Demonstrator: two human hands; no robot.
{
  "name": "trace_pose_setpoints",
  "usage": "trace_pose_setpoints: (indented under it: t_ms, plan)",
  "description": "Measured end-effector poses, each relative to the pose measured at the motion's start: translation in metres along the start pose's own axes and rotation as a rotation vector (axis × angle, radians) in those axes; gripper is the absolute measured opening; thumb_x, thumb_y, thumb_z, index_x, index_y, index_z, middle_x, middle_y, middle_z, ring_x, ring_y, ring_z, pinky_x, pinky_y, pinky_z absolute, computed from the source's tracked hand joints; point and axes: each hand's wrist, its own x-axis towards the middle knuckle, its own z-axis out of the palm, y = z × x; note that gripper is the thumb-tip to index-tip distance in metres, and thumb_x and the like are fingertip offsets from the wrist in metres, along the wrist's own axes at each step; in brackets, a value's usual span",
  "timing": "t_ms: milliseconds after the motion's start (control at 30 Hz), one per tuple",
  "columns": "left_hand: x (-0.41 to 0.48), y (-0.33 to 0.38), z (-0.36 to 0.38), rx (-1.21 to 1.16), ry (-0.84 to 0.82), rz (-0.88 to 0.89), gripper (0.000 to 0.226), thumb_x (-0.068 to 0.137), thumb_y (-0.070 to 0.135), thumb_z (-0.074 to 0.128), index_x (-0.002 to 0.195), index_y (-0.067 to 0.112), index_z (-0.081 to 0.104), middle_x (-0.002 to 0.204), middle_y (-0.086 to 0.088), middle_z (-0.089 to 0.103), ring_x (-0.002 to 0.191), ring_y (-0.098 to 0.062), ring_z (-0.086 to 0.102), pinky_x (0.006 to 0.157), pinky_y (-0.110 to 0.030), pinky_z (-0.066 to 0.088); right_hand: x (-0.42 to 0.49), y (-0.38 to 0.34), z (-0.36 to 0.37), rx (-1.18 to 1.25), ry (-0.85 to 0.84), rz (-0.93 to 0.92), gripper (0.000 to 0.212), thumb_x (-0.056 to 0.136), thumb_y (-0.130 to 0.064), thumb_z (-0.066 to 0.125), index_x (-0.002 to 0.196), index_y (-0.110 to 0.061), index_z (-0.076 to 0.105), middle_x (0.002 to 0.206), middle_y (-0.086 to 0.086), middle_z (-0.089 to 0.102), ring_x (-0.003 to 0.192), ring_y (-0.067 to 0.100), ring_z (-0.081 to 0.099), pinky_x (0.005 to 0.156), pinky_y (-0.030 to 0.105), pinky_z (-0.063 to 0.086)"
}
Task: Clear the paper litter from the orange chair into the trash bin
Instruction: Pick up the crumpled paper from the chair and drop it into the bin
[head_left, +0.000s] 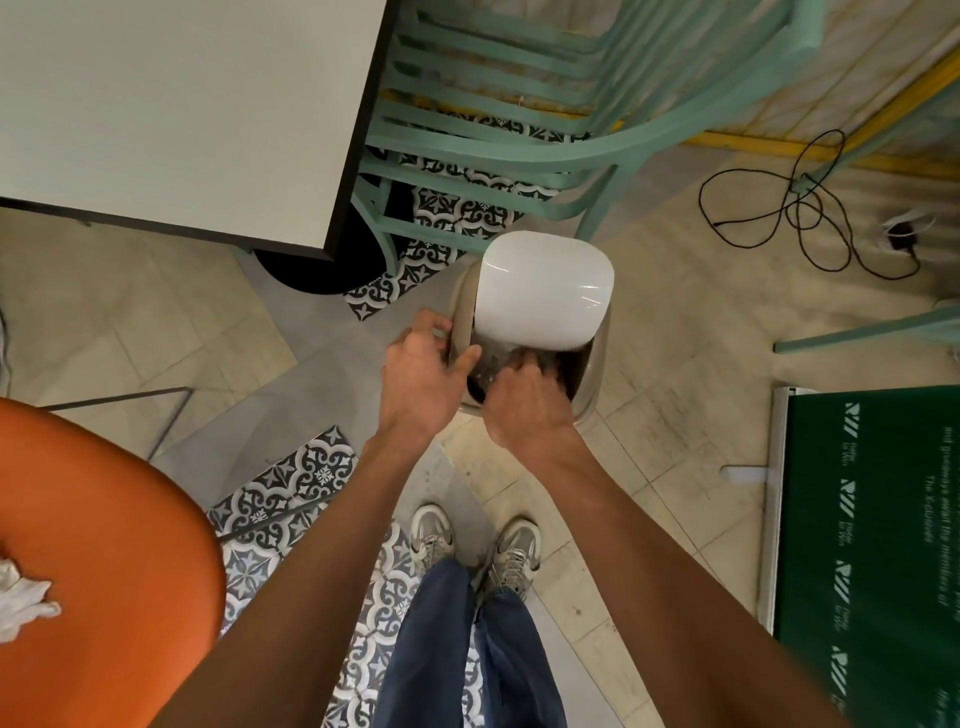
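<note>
At the trash bin (596, 364), left hand (421, 374) around its rim; right hand (524, 410): grip unclear.

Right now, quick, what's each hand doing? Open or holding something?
Left hand: closed, gripping the rim of the trash bin.
Right hand: fingers hidden inside the bin's opening, so it cannot be told.

Dark blue jeans (434, 649), worn grey-beige lace-up trainers (430, 532), bare forearms (311, 551).
</note>
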Motion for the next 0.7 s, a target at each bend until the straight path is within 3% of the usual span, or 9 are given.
trace_pose_setpoints:
  t_ms: [100, 400, 600, 700]
  plan:
    - [-0.002, 0.000, -0.002, 0.000, -0.008, -0.009, 0.039, 0.090, 0.034, 0.083, 0.119, 0.018, 0.062, 0.107, -0.002, 0.075, 0.092, -0.018, 0.074, 0.088, -0.040, 0.062, -0.004, 0.001, 0.000, 0.048, 0.051, -0.018, 0.028, 0.103, -0.018, 0.052, 0.118, -0.009, 0.073, 0.126, 0.018, 0.065, 0.119, 0.038, 0.062, 0.097, 0.048, 0.055]
    - [-0.025, 0.003, -0.022, 0.023, -0.020, -0.007, 0.027, 0.097, 0.036, 0.074, 0.119, 0.020, 0.068, 0.105, 0.005, 0.076, 0.087, -0.010, 0.073, 0.088, -0.039, 0.062, -0.050, 0.001, -0.013, 0.242, 0.335, -0.046, 0.029, 0.101, -0.019, 0.062, 0.128, -0.007, 0.068, 0.121, 0.013, 0.073, 0.110, 0.035, 0.071, 0.081, 0.043, 0.060]
    - [-0.072, -0.012, -0.069, -0.019, 0.081, -0.019, 0.018, 0.103, 0.030, 0.066, 0.118, 0.020, 0.067, 0.102, 0.002, 0.077, 0.087, -0.010, 0.070, 0.082, -0.025, 0.056, -0.096, -0.018, -0.034, 0.383, 0.387, -0.123, 0.037, 0.107, -0.026, 0.054, 0.142, -0.015, 0.062, 0.136, 0.008, 0.069, 0.122, 0.030, 0.065, 0.093, 0.040, 0.058]
    - [-0.095, -0.030, -0.098, -0.049, 0.151, -0.051, 0.016, 0.103, 0.030, 0.066, 0.116, 0.021, 0.069, 0.099, 0.004, 0.077, 0.085, -0.008, 0.071, 0.082, -0.029, 0.059, -0.113, -0.041, -0.040, 0.443, 0.386, -0.165, 0.035, 0.107, -0.029, 0.054, 0.139, -0.018, 0.064, 0.135, 0.006, 0.070, 0.120, 0.027, 0.067, 0.094, 0.038, 0.057]
